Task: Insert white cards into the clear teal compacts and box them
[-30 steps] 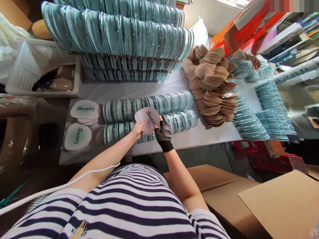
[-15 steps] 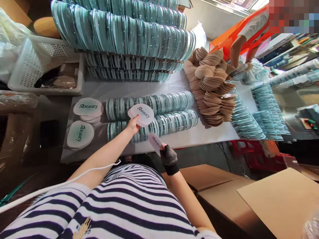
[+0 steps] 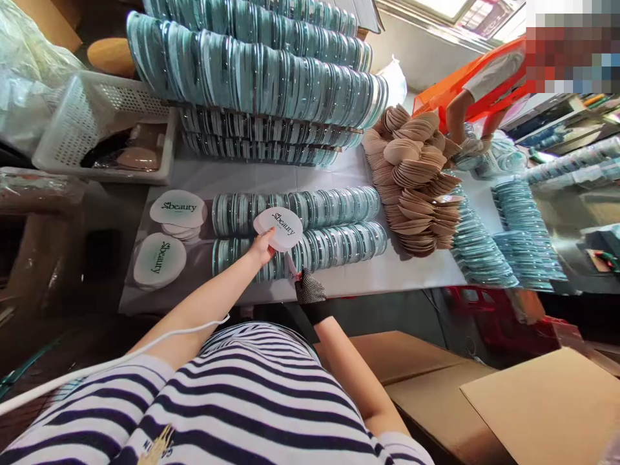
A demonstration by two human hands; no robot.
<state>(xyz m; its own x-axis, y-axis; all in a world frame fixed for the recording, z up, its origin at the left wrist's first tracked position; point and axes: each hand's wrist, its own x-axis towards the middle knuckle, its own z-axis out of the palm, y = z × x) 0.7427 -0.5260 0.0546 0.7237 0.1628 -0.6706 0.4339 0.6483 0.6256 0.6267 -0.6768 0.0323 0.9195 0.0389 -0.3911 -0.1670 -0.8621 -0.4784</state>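
I am seeing left hand pinching white "beauty" card between fingers, holding it above clear cases lying in rows on counter. Gloved right hand gripping second card edge-on, fingers together. White basket holding beige pads.

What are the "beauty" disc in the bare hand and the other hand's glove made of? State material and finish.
Disc: thin matte card or paper, probably; flat, printed logo. Glove on right hand: black knit fabric, pale grip dots. Left hand is bare.
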